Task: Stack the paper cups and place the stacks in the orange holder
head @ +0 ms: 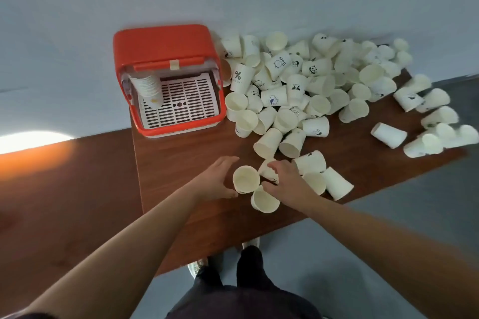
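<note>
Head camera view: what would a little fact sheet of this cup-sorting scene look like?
Orange holder: open, far left corner of the wooden table
Inside it: one stack of cups, left side of the white slotted tray
Loose cups: big heap right of the holder
Left hand: open beside an upright cup
Right hand: fingers curled on a lying cup

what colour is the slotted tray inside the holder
The slotted tray is white with dark slots, inside the orange holder; head view shows it best.

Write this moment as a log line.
stage: gathering cups; left hand: open beside upright cup; right hand: grips tipped cup; holder: one stack inside
</note>
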The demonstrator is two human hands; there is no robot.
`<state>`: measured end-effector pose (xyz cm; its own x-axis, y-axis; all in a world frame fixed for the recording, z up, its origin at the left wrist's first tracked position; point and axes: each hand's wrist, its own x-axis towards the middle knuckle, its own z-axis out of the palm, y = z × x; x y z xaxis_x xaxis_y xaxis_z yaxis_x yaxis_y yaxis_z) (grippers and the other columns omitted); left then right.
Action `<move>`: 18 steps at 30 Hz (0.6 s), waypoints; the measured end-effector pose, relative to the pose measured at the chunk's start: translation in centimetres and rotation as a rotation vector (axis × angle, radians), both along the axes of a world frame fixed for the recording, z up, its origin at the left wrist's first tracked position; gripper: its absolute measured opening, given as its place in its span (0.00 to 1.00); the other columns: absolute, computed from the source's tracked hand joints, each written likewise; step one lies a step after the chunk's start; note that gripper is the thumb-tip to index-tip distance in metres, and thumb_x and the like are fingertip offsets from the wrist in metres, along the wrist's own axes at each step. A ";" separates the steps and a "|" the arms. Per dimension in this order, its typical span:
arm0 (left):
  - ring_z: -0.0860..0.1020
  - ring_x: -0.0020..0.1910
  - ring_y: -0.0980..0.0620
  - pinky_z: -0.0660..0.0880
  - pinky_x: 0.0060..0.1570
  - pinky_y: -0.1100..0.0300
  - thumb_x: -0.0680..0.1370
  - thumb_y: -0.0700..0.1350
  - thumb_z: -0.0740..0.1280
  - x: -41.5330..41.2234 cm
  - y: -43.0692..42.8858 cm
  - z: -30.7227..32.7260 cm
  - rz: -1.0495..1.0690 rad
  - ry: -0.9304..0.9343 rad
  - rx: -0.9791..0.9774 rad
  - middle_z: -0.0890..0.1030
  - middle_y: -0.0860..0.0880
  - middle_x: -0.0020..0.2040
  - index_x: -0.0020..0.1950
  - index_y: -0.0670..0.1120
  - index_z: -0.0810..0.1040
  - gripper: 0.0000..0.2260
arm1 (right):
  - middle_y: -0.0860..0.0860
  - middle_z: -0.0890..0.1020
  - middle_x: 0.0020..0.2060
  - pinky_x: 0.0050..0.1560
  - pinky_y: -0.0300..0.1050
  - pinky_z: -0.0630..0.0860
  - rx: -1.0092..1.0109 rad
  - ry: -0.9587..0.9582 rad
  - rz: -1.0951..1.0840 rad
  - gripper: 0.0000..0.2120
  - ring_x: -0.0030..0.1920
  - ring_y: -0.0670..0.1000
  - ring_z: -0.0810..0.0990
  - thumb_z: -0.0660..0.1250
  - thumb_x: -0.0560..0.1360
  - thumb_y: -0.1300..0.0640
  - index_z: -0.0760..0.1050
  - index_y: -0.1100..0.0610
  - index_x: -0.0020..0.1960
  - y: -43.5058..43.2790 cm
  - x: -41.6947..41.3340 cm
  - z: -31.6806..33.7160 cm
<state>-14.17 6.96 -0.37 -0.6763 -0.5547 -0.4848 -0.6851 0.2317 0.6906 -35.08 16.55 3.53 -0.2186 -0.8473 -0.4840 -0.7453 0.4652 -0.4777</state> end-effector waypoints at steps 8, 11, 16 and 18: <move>0.66 0.74 0.51 0.60 0.70 0.63 0.70 0.43 0.78 -2.2 2.6 -3.0 0.032 0.116 -0.114 0.67 0.50 0.75 0.76 0.48 0.65 0.37 | 0.58 0.67 0.67 0.67 0.52 0.68 0.093 0.181 0.015 0.46 0.67 0.59 0.68 0.75 0.68 0.43 0.56 0.57 0.76 5.3 2.5 -4.9; 0.67 0.73 0.53 0.61 0.68 0.62 0.71 0.45 0.78 -2.3 3.5 -3.4 0.111 0.146 -0.148 0.67 0.52 0.75 0.78 0.50 0.63 0.39 | 0.57 0.69 0.65 0.62 0.51 0.73 0.014 0.240 -0.012 0.43 0.64 0.58 0.72 0.74 0.68 0.46 0.57 0.58 0.76 5.5 3.5 -5.5; 0.67 0.72 0.54 0.60 0.66 0.64 0.71 0.52 0.78 -0.7 2.6 -2.2 0.189 0.158 -0.178 0.67 0.53 0.74 0.78 0.50 0.64 0.39 | 0.56 0.68 0.67 0.63 0.50 0.71 -0.021 0.173 0.020 0.39 0.67 0.57 0.69 0.73 0.70 0.48 0.58 0.58 0.74 4.3 3.5 -3.0; 0.66 0.71 0.55 0.61 0.67 0.60 0.71 0.53 0.78 0.7 1.6 -1.1 0.287 0.163 -0.187 0.67 0.54 0.74 0.77 0.52 0.63 0.39 | 0.55 0.67 0.68 0.65 0.50 0.69 -0.053 0.135 0.041 0.40 0.68 0.57 0.68 0.73 0.70 0.48 0.57 0.57 0.75 2.9 3.1 -1.0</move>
